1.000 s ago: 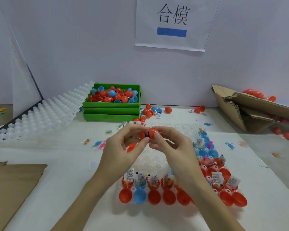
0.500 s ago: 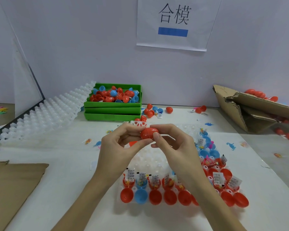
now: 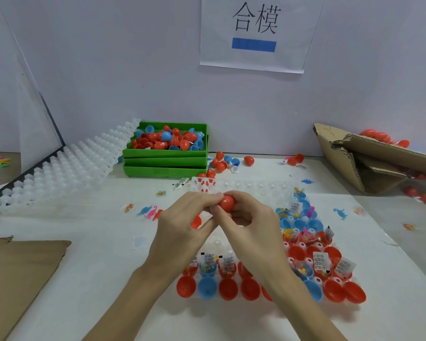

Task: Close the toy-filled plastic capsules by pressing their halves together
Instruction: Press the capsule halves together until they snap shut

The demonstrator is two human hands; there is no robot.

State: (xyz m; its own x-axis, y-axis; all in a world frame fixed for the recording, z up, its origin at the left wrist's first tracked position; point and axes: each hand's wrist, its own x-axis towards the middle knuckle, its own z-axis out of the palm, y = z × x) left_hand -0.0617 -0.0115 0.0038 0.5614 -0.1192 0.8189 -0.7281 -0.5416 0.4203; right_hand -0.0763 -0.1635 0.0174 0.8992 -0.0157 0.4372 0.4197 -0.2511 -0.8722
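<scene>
- Left hand: fingers curled, thumb and fingertips pinching the left end of a red capsule.
- Right hand: fingers curled round the capsule's right end and underside, thumb below it. Both hands meet at the capsule, held in the air above the far part of the clear tray.
- Capsule: halves appear joined; seam line visible round the middle. Cannot tell if fully snapped.
- A second red piece shows below the left-hand fingers; cannot tell if held or lying in the tray.
- Clear tray on white table: near row holds open halves, red and blue, approx. across the whole width; row behind holds filled halves w/ toys and printed slips.
- More filled blue and red halves at the tray's right side, beside the right forearm.
- Green bin stack at the back, top bin full of red and blue capsule parts.
- Loose capsules on the table right of the bins.
- Empty white tray stack leans at back left.
- Torn cardboard box at right, red capsules in and near it.
- Small dinosaur toys lie left of the hands.
- Wall sign w/ two characters and a blue bar.
</scene>
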